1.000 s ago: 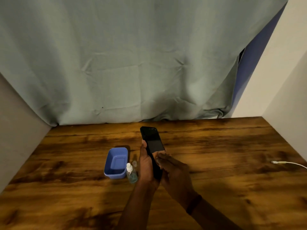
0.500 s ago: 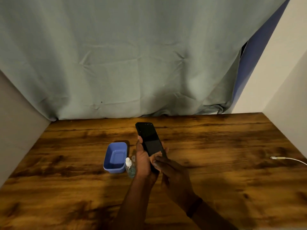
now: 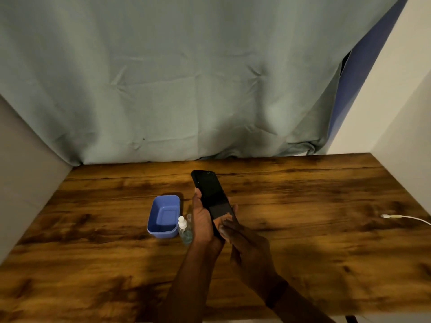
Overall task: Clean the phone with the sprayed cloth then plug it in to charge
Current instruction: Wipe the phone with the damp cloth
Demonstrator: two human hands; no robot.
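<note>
Since a moment ago the phone [image 3: 211,197] has barely shifted. Left of it sit one blue tub [image 3: 163,216], apparently empty, and one spray bottle [image 3: 185,230]. Left hand [image 3: 203,223] fingers wrap it; right hand [image 3: 242,243] fingers press its lower screen above the counter [image 3: 303,252]. One cable [image 3: 405,218] lies far right.

Glossy black slab phone [image 3: 211,194] at centre; periwinkle-blue plastic tub [image 3: 164,216] left of it; clear white-capped spray bottle [image 3: 184,230]; white cable [image 3: 405,218] at right; mottled brown wood-grain surface [image 3: 303,241]; grey-green creased curtain [image 3: 186,78] above.
</note>
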